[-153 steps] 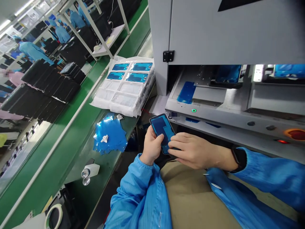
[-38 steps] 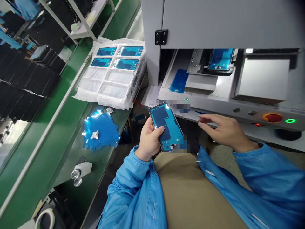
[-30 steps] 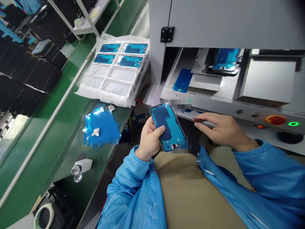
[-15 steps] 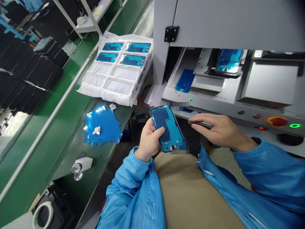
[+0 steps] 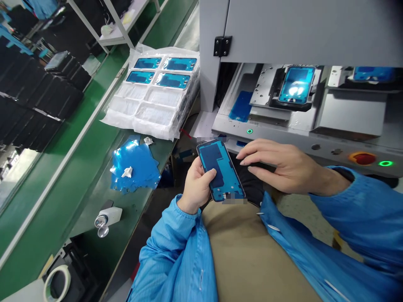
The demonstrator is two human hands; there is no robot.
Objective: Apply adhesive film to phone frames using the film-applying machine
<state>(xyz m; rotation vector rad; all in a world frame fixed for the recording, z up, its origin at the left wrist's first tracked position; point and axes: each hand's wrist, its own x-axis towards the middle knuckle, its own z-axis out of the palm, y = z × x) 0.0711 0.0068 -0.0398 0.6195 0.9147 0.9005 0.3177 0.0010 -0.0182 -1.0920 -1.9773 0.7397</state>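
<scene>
My left hand (image 5: 195, 188) grips a phone frame (image 5: 221, 168) covered with blue film, holding it tilted over my lap with the thumb on its face. My right hand (image 5: 278, 165) hovers just right of the frame, fingers spread and empty, the fingertips close to its upper right edge. Behind both hands stands a grey machine (image 5: 302, 33). On its jig lies another blue-filmed frame (image 5: 296, 84), and a loose blue film (image 5: 241, 105) rests to the left inside.
A white tray stack (image 5: 151, 113) with several blue-filmed frames sits at left. Peeled blue films (image 5: 134, 170) are piled on the green bench (image 5: 63, 201). A small white bottle (image 5: 108, 217) and a tape roll (image 5: 56, 283) lie nearer. The machine front carries a red button (image 5: 362, 158) and green lamps.
My right hand has moved left toward the frame in my left hand. The jig with the other frame has slid forward in the machine.
</scene>
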